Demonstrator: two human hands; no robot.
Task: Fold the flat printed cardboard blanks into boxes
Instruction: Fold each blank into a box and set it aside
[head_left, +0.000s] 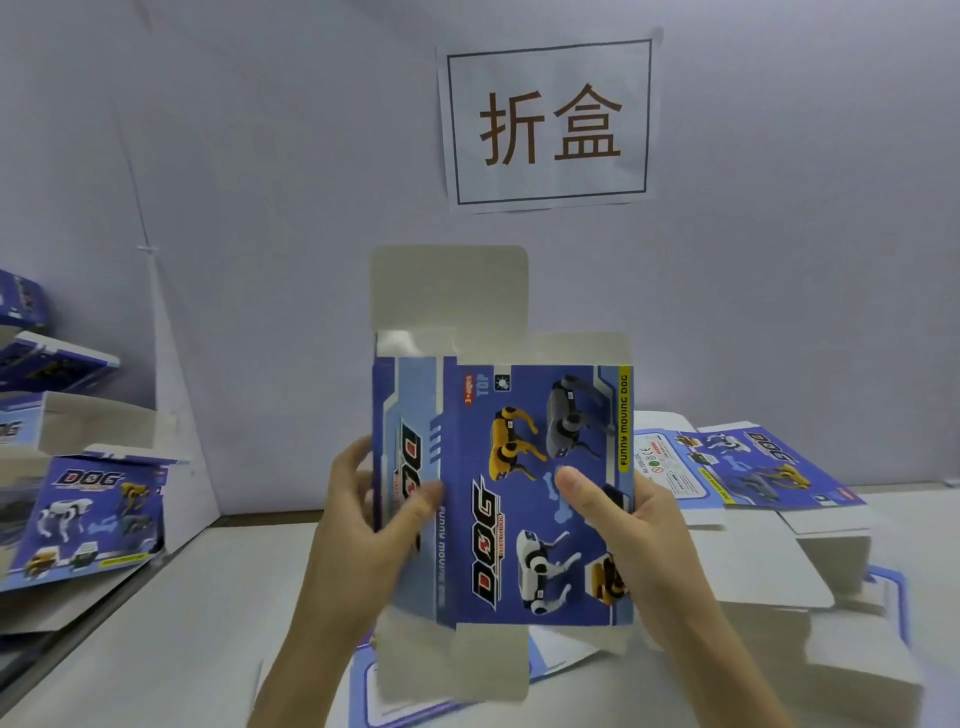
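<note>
Gripping the printed blank (519, 493) by its two long sides, both hands held it upright in the air above the desk's near edge, as the head view showed. The left hand (358, 519) curled round the left side, its thumb pressed on the narrow printed panel and its fingers mostly hidden behind. The right hand (634, 519) clasped the right side, its thumb flat on the blue front among the robot-dog pictures. Grey unprinted flaps stood open at the top and hung loose at the bottom. On the desk (182, 623), more flat blanks (753, 467) lay spread toward the right edge, printed faces and grey backs mixed, and some lay beneath the held one by the near edge. Folded boxes (88, 514) were piled beside the left edge, some leaning. A paper sign (548, 124) with two large characters was stuck on the wall behind the desk.
</note>
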